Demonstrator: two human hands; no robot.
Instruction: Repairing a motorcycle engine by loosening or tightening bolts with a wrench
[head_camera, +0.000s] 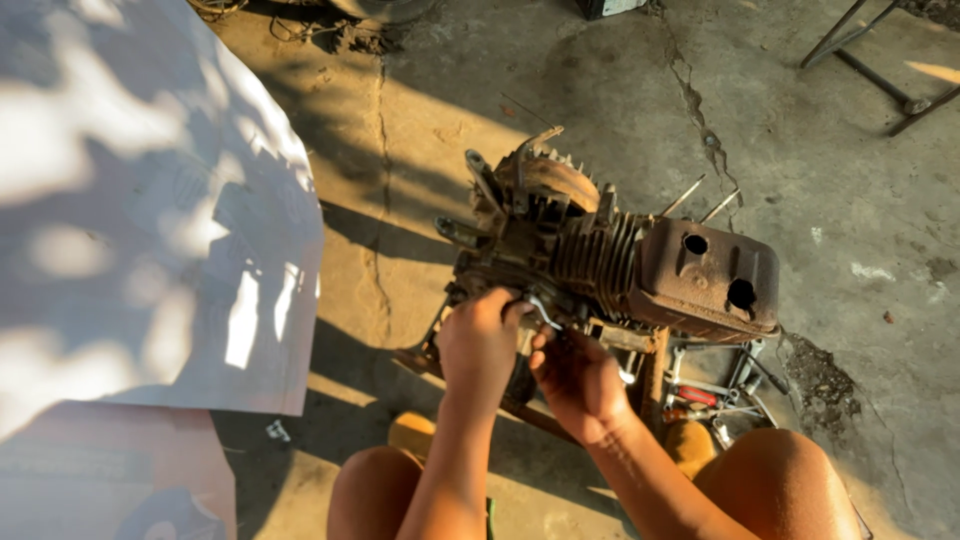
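Note:
A rusty small engine (600, 255) with cooling fins and a boxy brown muffler (705, 280) sits on the cracked concrete floor in front of my knees. My left hand (480, 345) is closed against the engine's near side, by a small bent metal piece (540, 308) that sticks up next to its fingers. My right hand (578, 385) is pressed to the engine's underside just right of it, fingers curled on a part I cannot make out. Both hands touch each other.
A large white sheet (150, 220) covers the left side. Several wrenches and loose tools (720, 385) lie on the floor under the muffler. A metal frame (880, 70) stands at the top right. Cracks run through the concrete (690, 90).

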